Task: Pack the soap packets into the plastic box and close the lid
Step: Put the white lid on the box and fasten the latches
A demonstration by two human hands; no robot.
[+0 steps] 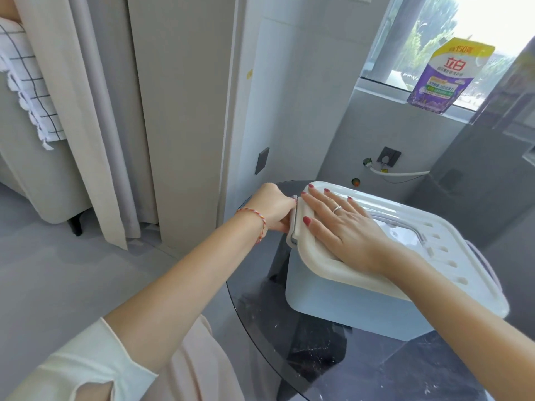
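Observation:
A pale blue plastic box (341,302) stands on a round dark glass table (289,357). Its white lid (451,264) lies on top of it, covering the opening. My right hand (341,224) lies flat on the left part of the lid, fingers spread. My left hand (275,209) is curled around the grey latch (293,224) at the lid's left end. A handle (419,230) lies flat in the lid's middle. The box's contents are hidden under the lid.
A purple and yellow detergent pouch (448,76) stands on the windowsill at the back right. A wall with sockets and a white cable (396,172) runs behind the table. Curtains (95,111) and a sofa with a checked cloth (29,82) are at the left.

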